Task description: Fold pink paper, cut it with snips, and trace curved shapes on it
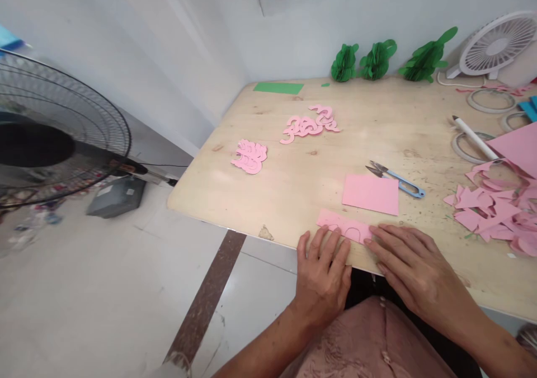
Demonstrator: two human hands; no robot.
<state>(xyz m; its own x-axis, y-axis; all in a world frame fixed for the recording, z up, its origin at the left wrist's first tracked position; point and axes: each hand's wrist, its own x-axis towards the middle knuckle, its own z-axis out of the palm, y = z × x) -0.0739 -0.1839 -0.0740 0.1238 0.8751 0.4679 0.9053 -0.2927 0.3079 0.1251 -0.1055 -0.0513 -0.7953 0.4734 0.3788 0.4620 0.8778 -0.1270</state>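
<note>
A folded strip of pink paper [343, 226] with a pencilled curve lies at the near edge of the wooden table [293, 188]. My left hand [323, 272] rests flat on the strip's near edge, fingers stretched out. My right hand [409, 266] lies flat beside it, fingertips pressing the strip's right end. A pink paper square [371, 194] sits just beyond the strip. Small blue-handled snips [396, 179] lie past the square.
Two piles of pink cut-out shapes [250, 156] [310, 123] lie further back. Pink scraps [495, 210] cover the right side, near tape rings [470, 146] and a white pen [474, 137]. Green paper decorations [377, 59], a white fan [497, 45] and a green sheet [278, 88] stand along the wall. A floor fan [54, 137] stands left.
</note>
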